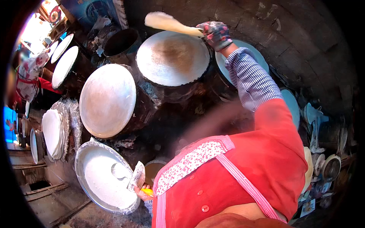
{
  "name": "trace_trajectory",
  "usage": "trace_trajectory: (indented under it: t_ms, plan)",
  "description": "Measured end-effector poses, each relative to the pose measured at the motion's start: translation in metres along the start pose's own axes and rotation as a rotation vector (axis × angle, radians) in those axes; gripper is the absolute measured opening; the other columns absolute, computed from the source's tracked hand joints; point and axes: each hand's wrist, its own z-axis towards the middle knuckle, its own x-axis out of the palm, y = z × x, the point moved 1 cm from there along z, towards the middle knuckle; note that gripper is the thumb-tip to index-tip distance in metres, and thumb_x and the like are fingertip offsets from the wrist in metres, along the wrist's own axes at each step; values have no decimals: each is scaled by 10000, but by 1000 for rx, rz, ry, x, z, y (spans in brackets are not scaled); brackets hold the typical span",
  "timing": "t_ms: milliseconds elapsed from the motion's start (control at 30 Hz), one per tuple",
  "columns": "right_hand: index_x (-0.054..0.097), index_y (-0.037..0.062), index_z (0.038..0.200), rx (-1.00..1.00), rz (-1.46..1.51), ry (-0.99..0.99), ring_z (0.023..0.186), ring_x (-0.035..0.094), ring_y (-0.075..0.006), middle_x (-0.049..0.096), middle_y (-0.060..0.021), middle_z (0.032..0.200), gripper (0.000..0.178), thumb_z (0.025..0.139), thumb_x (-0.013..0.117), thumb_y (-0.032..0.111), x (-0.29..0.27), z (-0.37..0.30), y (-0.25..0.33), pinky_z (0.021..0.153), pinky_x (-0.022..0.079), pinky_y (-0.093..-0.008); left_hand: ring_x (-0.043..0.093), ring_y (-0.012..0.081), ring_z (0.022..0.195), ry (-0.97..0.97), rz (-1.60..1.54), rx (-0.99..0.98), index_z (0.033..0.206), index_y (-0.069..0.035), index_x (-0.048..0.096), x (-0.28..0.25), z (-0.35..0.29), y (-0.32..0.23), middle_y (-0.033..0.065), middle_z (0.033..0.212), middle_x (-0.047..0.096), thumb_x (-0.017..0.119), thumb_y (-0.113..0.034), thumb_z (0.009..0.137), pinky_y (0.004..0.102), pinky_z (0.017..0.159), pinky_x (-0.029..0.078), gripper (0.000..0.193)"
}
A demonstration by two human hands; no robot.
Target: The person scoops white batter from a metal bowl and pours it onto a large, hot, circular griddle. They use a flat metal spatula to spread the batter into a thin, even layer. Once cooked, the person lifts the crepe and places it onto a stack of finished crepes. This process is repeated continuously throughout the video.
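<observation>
Person's right hand (pixel 215 35) is clenched on a pale paddle-shaped strip (pixel 167 23), lengthwise toward 9-to-10 o'clock; brown-stained griddle (pixel 167 57) is at its 8. Left hand (pixel 143 194), down at 7, grips a yellow handle (pixel 148 191) by the batter basin (pixel 80 169).

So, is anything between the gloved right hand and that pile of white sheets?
Yes: a round plate with a brownish middle, then another round plate nearer the pile. The gloved right hand holds a long pale piece; I can't tell if it could pass over them.
</observation>
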Motion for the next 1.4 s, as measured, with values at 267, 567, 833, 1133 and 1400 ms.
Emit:
trace_trajectory:
  t_ms: [267, 567, 833, 1133, 1400]
  plan:
    - [631, 58, 858, 674, 544, -121, 690, 589, -155, 634, -64, 773, 121, 764, 619, 135, -157, -147, -17, 632, 478, -283, 492, 151, 465, 53, 183, 57, 838, -121, 523, 1, 17, -12, 24, 556, 481, 455, -498, 824, 274, 418, 480, 383]
    - [604, 76, 928, 876, -858, 116, 800, 597, -196, 625, -72, 898, 146, 797, 570, 128, -430, -445, -38, 717, 469, -282, 491, 152, 463, 155, 460, 108, 825, -119, 515, 40, 61, 6, 26, 554, 479, 451, -486, 833, 273, 414, 482, 372]
    - [547, 30, 1085, 2032, -54, -1218, 807, 576, -260, 607, -121, 985, 428, 803, 557, 352, -562, -731, 55, 725, 447, -366, 489, 154, 461, 160, 621, 168, 813, -118, 509, 67, 92, 45, 27, 553, 478, 448, -475, 840, 272, 411, 483, 363]
    - [441, 77, 1198, 2282, 19, -1358, 988, 469, -279, 515, -131, 1120, 553, 783, 531, 430, -572, -838, 147, 829, 373, -457, 488, 155, 458, 77, 376, 321, 800, -117, 501, -4, 86, -50, 28, 552, 476, 445, -462, 849, 272, 408, 484, 354]
    - [360, 71, 1279, 1899, 280, -1157, 1073, 457, -291, 472, -154, 1206, 568, 798, 520, 326, -466, -704, 132, 891, 373, -478, 481, 180, 538, 2, 270, 240, 712, -91, 497, -14, 33, -31, 58, 627, 475, 459, -522, 815, 262, 430, 410, 444]
